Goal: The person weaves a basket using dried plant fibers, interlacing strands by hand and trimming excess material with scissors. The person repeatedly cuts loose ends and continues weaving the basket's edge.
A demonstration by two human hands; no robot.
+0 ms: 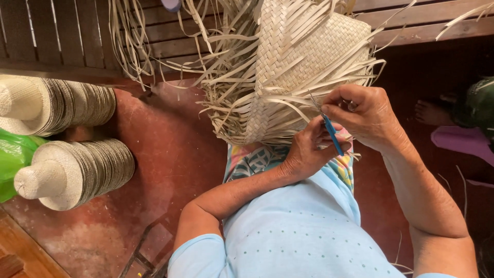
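Observation:
A half-woven straw hat (303, 56) with many loose pale strips rests on my lap, its brim edge toward me. My right hand (363, 116) pinches a thin tool with a blue handle (332, 135) and a metal tip at the hat's near edge. My left hand (306, 152) sits just below, fingers curled against the weave and the blue handle. The tool's tip is partly hidden among the strips.
Two stacks of finished woven hats (77, 167) (62, 105) lie on their sides on the red floor at the left, by a green bag (13, 157). Wooden slats (62, 36) run behind. Another person's foot (432, 112) and green and purple cloth show at the right.

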